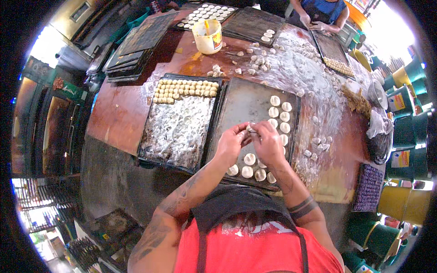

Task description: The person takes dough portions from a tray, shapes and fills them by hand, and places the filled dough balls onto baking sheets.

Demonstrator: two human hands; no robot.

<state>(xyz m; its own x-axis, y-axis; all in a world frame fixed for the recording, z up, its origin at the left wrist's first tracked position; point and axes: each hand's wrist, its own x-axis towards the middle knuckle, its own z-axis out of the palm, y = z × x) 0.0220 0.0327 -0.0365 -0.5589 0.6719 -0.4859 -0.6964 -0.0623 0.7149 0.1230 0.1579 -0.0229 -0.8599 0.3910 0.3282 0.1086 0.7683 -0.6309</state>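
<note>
Above a dark baking tray (246,95), my left hand (233,142) and my right hand (267,142) meet, fingers pinched together on a small pale piece of dough (250,129). My fingers cover much of it. Round flattened dough pieces (249,159) lie along that tray's right side and near edge. Left of it is a flour-dusted tray (177,129), where rows of small yellowish filling balls (186,87) fill the far end.
Loose dough lumps (260,61) are scattered over the floured table (314,100). Beyond the trays stands a white tub (207,38) with a yellow handle in it. Stacked trays (136,50) sit at the far left. A co-worker's hands (318,26) rest at another tray (331,50), far right.
</note>
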